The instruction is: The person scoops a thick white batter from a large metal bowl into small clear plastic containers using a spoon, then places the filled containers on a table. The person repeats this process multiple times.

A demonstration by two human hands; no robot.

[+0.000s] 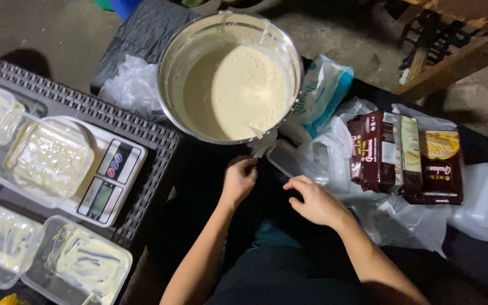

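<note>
The white utensil [262, 142] is hanging over the near rim of the steel bowl [170, 90], its handle end pointing down toward the person. The left hand [238, 179] is pinching that handle from just below, while the right hand [313, 200] is resting loosely curled and empty, further off. The packets [405, 155] are crowding the right side; the scale [114, 181] and its tub [38, 155] are standing well apart on the left.

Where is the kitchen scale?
In the head view, the white kitchen scale sits at left on a dark woven tray, under a clear cream-filled container, left of the left hand.
</note>
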